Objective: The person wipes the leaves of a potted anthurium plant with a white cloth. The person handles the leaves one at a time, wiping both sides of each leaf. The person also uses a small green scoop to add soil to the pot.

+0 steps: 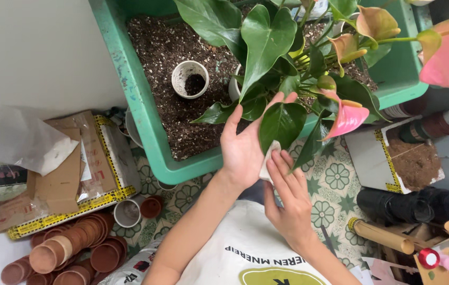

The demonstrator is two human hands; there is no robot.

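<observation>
Left hand (pixel 243 150): open flat, cupping anthurium leaf (pixel 282 124)
Right hand (pixel 287 198): fingers pressing white cloth (pixel 267 158) on leaf
Flattened yellow-edged carton (pixel 71 174): left, near green tub (pixel 140 105) edge

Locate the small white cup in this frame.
In the head view, the small white cup sits upright in the soil of the green tub, upper centre, left of the plant's leaves and above the left hand.

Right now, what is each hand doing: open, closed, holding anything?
Left hand: open, palm flat under a green leaf.
Right hand: fingers pressing a white cloth against the leaf.
</observation>
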